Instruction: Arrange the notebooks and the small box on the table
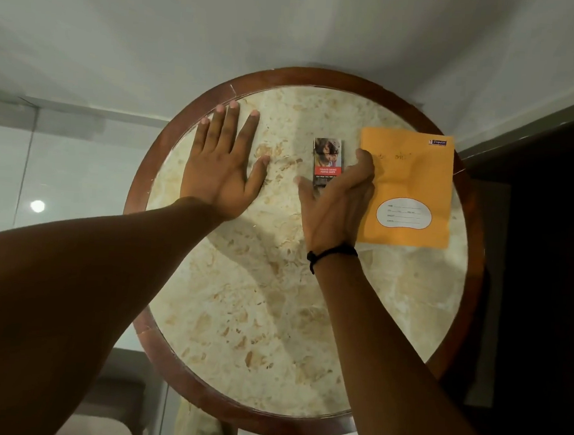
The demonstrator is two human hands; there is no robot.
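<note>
Notebook point(412, 178) and small box point(326, 159) both lay flat on the far right part of the round table point(239, 315), the box to the left and the notebook just beside it on the right, its far right corner reaching over the table's rim. The notebook was a thin rectangle with a matte orange-yellow paper cover, a small printed logo at its far right corner, faint handwriting near the far edge, and a white bean-shaped name label with ruled lines toward its near edge. The small box was a narrow cardboard rectangle, printed with a photograph on its far half and a red warning band below it. The table had a smooth, polished top of cream stone mottled with tan flecks, ringed by a glossy dark reddish-brown wooden border. The right hand point(337, 200) was curled around the near end of the box, thumb on its left side and fingers bent along its right side, the knuckles touching or overlapping the notebook's left edge; a dark cord bracelet point(330, 253) circled that wrist. The left hand point(221, 166) lay fully open and flat on the far left of the stone, fingers spread with tips at the wooden border, holding nothing.
</note>
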